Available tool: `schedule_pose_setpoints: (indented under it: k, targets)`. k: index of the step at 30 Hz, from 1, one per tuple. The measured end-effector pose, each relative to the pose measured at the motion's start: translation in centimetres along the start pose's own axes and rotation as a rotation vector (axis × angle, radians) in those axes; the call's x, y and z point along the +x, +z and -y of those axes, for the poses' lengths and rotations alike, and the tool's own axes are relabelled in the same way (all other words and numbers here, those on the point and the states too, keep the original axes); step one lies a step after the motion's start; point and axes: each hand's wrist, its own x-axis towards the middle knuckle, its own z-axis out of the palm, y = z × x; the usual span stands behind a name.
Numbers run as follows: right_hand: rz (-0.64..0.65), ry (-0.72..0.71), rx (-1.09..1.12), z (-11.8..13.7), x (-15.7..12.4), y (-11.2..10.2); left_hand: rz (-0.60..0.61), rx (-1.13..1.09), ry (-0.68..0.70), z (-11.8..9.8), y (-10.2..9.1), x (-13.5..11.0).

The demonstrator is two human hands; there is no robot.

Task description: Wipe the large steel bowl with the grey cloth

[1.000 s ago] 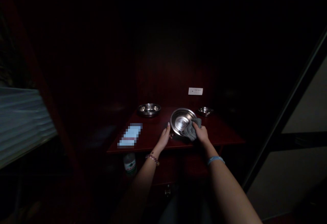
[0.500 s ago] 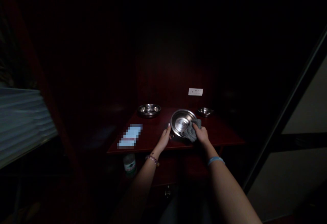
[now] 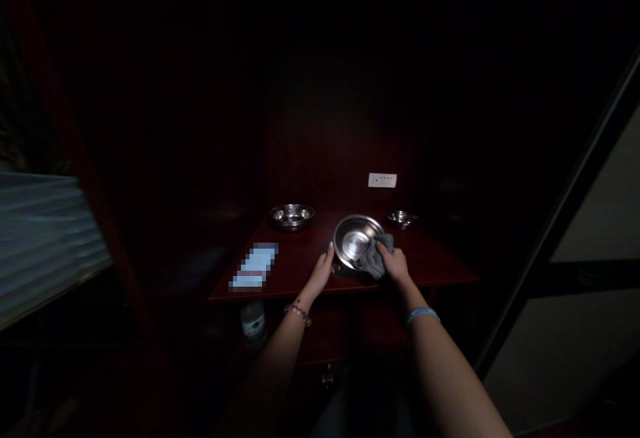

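The left hand [image 3: 321, 273] grips a tilted metal bowl [image 3: 354, 239] by its left edge; the right hand [image 3: 396, 265], at the bowl's near-right rim, clutches a gray cloth [image 3: 373, 261].

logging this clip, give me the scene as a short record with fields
left hand: holds tilted steel bowl by its left rim
right hand: holds gray cloth over the bowl's near right rim
back left of desk: second steel bowl
back right: smaller steel bowl
wall: white socket panel
under desk's front edge, left: labelled bottle
light: dim
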Motion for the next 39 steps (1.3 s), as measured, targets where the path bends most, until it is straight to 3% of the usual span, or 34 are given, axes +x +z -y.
schedule_pose_setpoints:
  k: [11,16,26,39]
  targets:
    - [0.016,-0.010,-0.017,-0.2,0.0,0.0,0.005,-0.039,0.051,1.8,-0.1,0.9]
    - [0.009,-0.018,-0.042,-0.4,0.1,0.0,0.074,-0.085,0.108,1.8,0.0,1.0]
    - [0.021,-0.022,-0.041,-0.5,0.2,0.1,0.048,-0.146,0.182,1.7,-0.1,0.9]
    - [0.017,-0.027,-0.070,-0.5,0.2,-0.1,0.030,-0.063,0.236,1.2,-0.2,0.4]
